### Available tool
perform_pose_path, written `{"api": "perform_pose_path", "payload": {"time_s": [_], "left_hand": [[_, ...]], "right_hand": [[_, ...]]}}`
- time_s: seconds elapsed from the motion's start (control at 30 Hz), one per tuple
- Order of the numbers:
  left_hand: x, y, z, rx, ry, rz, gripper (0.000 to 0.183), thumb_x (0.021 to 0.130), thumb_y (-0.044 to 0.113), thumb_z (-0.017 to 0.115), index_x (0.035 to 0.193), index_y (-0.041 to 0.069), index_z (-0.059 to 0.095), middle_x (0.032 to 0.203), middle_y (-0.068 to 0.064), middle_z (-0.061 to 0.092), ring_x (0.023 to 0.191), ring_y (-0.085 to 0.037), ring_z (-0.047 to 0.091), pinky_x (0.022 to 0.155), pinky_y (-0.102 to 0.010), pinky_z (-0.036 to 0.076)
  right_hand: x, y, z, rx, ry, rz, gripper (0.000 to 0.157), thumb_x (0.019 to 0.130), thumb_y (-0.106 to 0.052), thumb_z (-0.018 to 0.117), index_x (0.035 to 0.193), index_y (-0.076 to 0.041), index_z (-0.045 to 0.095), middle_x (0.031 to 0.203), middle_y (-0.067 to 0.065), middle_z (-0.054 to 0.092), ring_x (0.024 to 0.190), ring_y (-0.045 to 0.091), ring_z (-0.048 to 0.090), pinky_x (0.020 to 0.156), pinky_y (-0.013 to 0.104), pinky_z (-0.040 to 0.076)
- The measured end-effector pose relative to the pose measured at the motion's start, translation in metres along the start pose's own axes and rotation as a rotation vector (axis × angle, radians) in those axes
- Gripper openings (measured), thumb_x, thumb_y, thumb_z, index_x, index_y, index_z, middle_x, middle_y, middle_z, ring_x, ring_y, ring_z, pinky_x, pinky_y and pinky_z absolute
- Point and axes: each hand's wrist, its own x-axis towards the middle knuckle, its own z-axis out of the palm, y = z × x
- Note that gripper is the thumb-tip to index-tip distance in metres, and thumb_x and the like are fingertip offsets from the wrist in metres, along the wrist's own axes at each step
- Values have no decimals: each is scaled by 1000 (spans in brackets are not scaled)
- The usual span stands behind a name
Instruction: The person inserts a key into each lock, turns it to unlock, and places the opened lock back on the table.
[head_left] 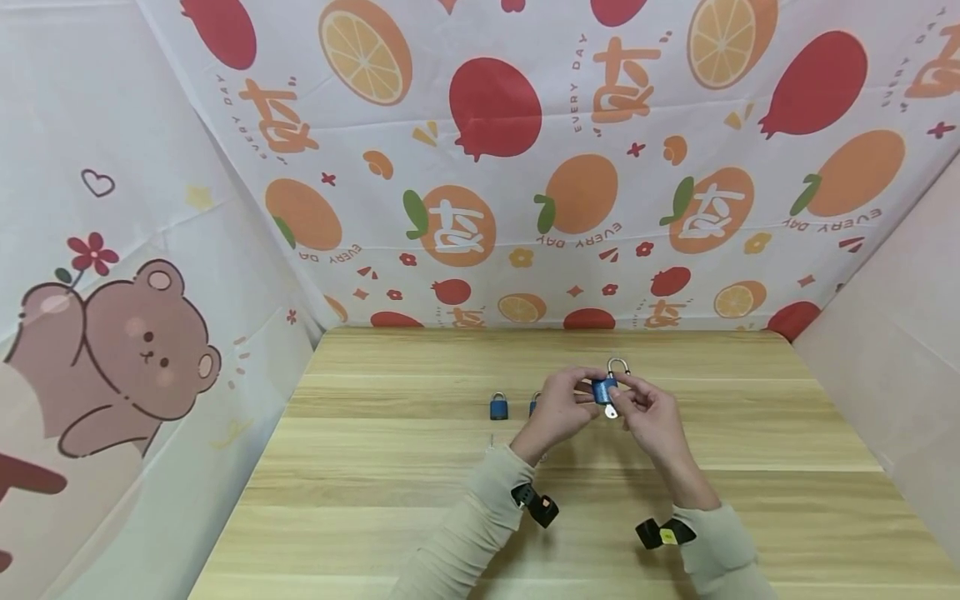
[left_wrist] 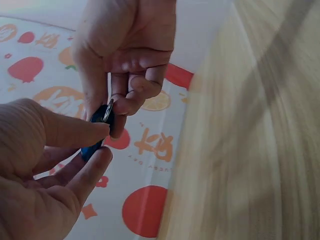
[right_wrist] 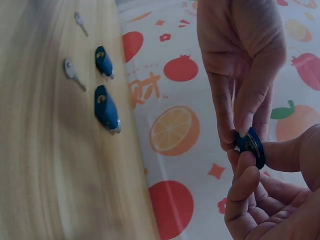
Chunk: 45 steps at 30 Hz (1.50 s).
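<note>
A blue padlock (head_left: pixel 603 391) is held above the table between both hands. Its silver shackle (head_left: pixel 618 364) rises from the top, with one leg apparently outside the body. Below the lock, a silver key (head_left: pixel 611 412) sticks out from its underside. My left hand (head_left: pixel 561 407) pinches the lock body from the left with thumb and fingers. From the other side my right hand (head_left: pixel 657 422) grips the lock, its thumb close to the key. Seen in the left wrist view, the padlock (left_wrist: pixel 88 150) is partly covered by fingers.
Two more blue padlocks, one on the left (head_left: pixel 498 407) and one (right_wrist: pixel 106 109) partly behind my left hand in the head view, lie on the wooden table (head_left: pixel 360 500). Near them are two loose keys, one larger-looking (right_wrist: pixel 73 73) and one farther off (right_wrist: pixel 80 23). Printed cloth (head_left: pixel 495 208) hangs behind.
</note>
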Motion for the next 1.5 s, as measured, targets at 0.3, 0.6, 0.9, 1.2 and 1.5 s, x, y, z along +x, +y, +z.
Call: {"api": "perform_pose_path", "payload": {"time_s": [0.3,0.6,0.9,1.2,1.5], "left_hand": [[6,-9,13,226,34,23,42,82,-9,76,122,3,70,120,-13,70,95,-16,72,77,-16,57],[13,-25,23,412,44,124,43,75,-11,77,116,1,73,111,-13,74,87,-23,73,68,-12,49],[19,-43,37,491,36,82,37,75,-7,79,110,4,76,103,-8,76,72,-7,59,65,-14,44],[21,-52,47,568,72,102,33,74,-2,81,106,8,78,104,-4,79,96,-16,72,82,-22,54],[21,-58,52,569,100,101,29,76,0,80,103,10,79,101,-2,79,93,-15,72,79,-22,54]], "right_hand": [[5,16,-2,-74,-7,89,40,101,-18,63,138,-4,60,83,-1,65,61,3,54,57,23,49],[12,32,-3,-116,-10,109,39,101,-17,62,137,-2,60,90,9,71,65,11,60,57,25,51],[16,50,-5,-219,-46,91,36,100,-10,61,131,7,61,85,15,73,61,9,54,52,20,42],[16,53,-11,-272,-137,136,43,103,-14,57,141,3,53,85,11,70,66,11,54,53,22,41],[15,54,-11,-261,-215,186,49,104,-19,55,147,3,44,103,17,68,84,19,62,64,25,46]]}}
